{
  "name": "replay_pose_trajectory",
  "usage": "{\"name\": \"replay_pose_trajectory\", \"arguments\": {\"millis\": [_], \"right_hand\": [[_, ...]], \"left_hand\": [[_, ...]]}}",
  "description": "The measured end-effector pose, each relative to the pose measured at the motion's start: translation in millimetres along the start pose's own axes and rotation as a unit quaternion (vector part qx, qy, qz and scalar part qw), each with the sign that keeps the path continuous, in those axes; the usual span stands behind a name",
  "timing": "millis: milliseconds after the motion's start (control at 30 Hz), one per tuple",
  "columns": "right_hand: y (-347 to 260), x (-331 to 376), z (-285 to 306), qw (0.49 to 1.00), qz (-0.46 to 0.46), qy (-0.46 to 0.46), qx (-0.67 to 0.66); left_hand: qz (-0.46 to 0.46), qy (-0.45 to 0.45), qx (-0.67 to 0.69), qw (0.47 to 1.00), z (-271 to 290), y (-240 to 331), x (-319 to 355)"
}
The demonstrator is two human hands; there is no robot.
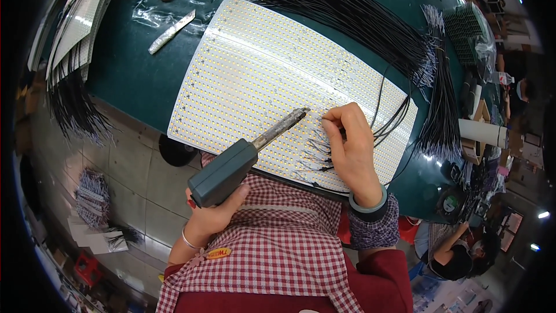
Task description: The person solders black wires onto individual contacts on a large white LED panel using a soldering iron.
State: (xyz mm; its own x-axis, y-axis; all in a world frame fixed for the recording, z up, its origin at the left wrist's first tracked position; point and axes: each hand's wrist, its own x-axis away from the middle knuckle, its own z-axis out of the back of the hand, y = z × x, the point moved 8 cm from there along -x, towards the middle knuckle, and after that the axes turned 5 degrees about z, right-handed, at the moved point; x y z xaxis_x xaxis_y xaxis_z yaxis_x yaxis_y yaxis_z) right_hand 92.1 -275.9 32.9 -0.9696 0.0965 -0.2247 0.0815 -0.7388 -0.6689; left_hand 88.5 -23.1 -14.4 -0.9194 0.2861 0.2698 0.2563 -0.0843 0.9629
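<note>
A white LED circuit-board panel (243, 75), covered in rows of small yellow dots, lies at the table's front edge before me. My left hand (225, 211) is wrapped round a soldering gun (223, 174) with a dark grey-green body. Its metal barrel points up and right, and the dark tip is over the panel's middle, just left of my right fingers. My right hand (354, 148) is closed in a pinch on a thin black wire; the pinched end is mostly hidden by the fingers. Several wire ends (315, 153) fan out on the panel below that hand.
A large bundle of black wires (353, 17) lies behind the panel, with another bundle (440, 98) at the right. A wrapped silvery bar (172, 32) rests on the green table (130, 75). Wired panels (75, 46) hang over the left edge. A co-worker (457, 252) sits at right.
</note>
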Motion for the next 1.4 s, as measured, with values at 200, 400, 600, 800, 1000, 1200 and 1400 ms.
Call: {"name": "replay_pose_trajectory", "arguments": {"millis": [200,400,600,800,1000,1200,1400], "right_hand": [[1,-1,-2,1.000,-0.013,0.013,0.005],[1,0,-2,1.000,-0.005,0.013,0.021],[0,0,-2,1.000,-0.008,0.008,0.019],[1,2,-2,0.999,0.011,0.018,0.036],[-2,2,-4,0.998,0.026,0.016,0.057],[-4,2,-3,0.998,0.025,0.016,0.055],[-4,2,-3,0.998,0.024,0.019,0.056]], "left_hand": [[-0.008,-0.005,-0.012,1.000,-4,2,1],[-0.045,-0.028,-0.042,0.998,-10,10,-4],[-0.057,-0.038,-0.051,0.996,-11,9,-4],[-0.055,-0.055,-0.060,0.995,-14,9,-6],[-0.042,-0.062,-0.072,0.995,-15,6,-4],[-0.051,-0.035,-0.024,0.998,-4,3,2],[-0.031,-0.013,0.050,0.998,1,11,10]]}}
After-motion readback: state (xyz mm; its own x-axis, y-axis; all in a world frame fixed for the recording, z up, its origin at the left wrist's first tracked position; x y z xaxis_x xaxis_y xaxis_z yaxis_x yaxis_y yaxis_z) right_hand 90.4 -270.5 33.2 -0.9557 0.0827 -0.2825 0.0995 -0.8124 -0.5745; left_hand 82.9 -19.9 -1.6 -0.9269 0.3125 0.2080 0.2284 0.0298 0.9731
